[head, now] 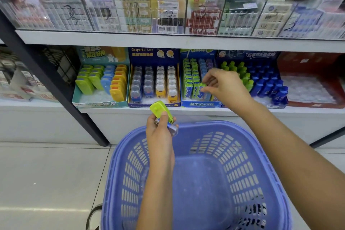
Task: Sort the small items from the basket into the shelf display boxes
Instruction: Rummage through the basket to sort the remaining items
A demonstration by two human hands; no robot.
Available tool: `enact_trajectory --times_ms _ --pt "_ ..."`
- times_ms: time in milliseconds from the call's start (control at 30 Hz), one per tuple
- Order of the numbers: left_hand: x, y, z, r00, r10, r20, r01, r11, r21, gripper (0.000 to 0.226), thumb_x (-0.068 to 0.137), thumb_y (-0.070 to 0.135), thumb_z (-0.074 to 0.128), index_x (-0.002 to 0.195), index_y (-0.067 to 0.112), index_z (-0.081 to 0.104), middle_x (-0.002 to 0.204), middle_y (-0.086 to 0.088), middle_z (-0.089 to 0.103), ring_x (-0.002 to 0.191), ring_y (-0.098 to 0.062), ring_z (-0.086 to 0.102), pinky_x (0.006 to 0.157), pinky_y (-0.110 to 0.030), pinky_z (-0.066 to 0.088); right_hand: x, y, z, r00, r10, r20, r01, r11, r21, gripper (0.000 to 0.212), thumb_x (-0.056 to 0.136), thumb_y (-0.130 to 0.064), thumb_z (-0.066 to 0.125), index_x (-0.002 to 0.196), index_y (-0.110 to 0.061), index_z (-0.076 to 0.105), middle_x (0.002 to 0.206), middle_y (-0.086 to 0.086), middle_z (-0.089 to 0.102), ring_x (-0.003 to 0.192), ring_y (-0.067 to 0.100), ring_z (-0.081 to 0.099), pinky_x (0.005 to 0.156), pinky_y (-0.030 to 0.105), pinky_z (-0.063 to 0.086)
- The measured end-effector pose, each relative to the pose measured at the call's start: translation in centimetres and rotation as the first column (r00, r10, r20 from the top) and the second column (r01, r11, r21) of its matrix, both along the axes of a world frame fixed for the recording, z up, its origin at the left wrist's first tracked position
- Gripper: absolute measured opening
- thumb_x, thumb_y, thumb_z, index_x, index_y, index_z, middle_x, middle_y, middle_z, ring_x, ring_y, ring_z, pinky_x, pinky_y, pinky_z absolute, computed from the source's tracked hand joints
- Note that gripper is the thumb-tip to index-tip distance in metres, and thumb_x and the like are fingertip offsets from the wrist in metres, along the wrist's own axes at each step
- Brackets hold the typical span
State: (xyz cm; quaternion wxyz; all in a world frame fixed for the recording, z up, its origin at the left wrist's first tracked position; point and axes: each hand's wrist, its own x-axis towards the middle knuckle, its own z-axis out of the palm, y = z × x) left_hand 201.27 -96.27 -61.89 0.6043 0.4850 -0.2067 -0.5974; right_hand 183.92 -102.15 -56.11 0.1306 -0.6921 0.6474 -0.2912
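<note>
Pinching a small green packet (202,85) between thumb and fingertips, the right grip (225,87) hovers at the front rows of the blue display box (200,104), third from the left on the lower shelf (112,110), among matching green packets. The left grip (160,132), above the far rim of the purple basket (214,123), holds a lime-green item (160,108) upright, together with a clear, bluish one (173,129) lower in its fingers. The basket sits just below the shelf.

"Gaspard et Lisa" on blue box (147,55)
</note>
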Motion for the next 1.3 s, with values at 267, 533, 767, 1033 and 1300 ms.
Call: enact_trajectory --times_ms 267,533,767,1033,1300 --pt "0.1 -0.4 -0.5 0.997 0.026 -0.067 -0.024 0.999 0.023 0.011 0.097 0.011 0.049 0.104 0.012 0.058 0.082 -0.001 0.059 0.075 -0.015 0.061 0.048 -0.017 0.046 0.0 -1.4 -0.4 0.999 -0.030 0.030 0.030 0.999 -0.015 0.015 0.073 -0.012 0.079 0.086 -0.008 0.071 0.074 -0.001 0.064 0.062 -0.002 0.055 0.061 0.003 0.043" --pt "0.5 -0.7 -0.7 0.997 0.005 -0.074 -0.004 1.000 0.027 0.013 0.097 0.012 0.050 0.094 0.018 0.060 0.068 0.008 0.068 0.064 -0.010 0.066 0.052 -0.019 0.052 0.1 -0.8 -1.8 0.993 0.026 -0.118 -0.033 0.998 -0.055 0.014 0.073 -0.015 0.079 0.083 -0.006 0.076 0.086 0.006 0.068 0.076 0.011 0.056 0.070 0.021 0.045" --pt "1.9 -0.1 -0.4 0.998 -0.045 0.038 0.047 0.998 -0.036 0.015 0.090 0.023 0.063 0.102 0.015 0.065 0.070 0.002 0.059 0.053 -0.005 0.055 0.046 -0.018 0.044 0.8 -0.2 -0.6 0.964 0.030 -0.262 -0.024 0.999 0.028 0.018 0.084 -0.018 0.069 0.100 -0.011 0.073 0.095 0.000 0.052 0.086 0.014 0.050 0.077 0.020 0.036" --pt "6.1 -0.2 0.4 0.867 -0.117 0.484 0.257 0.938 -0.233 0.022 0.079 0.015 0.074 0.091 0.032 0.069 0.067 0.014 0.062 0.056 -0.003 0.048 0.055 -0.017 0.039 7.8 3.0 1.5 0.901 0.194 0.388 -0.287 0.937 0.199 0.019 0.085 -0.017 0.068 0.104 -0.013 0.068 0.088 -0.001 0.068 0.062 0.012 0.059 0.062 0.024 0.052" --pt "12.8 0.1 0.5 0.878 -0.160 0.452 0.270 0.944 -0.191 0.017 0.079 0.015 0.075 0.094 0.022 0.071 0.067 0.001 0.061 0.047 -0.001 0.044 0.050 -0.012 0.039 14.0 1.1 2.5 0.861 0.447 0.242 -0.502 0.821 0.272 0.027 0.074 -0.011 0.077 0.097 -0.022 0.066 0.092 -0.002 0.070 0.079 0.013 0.064 0.081 0.031 0.055"
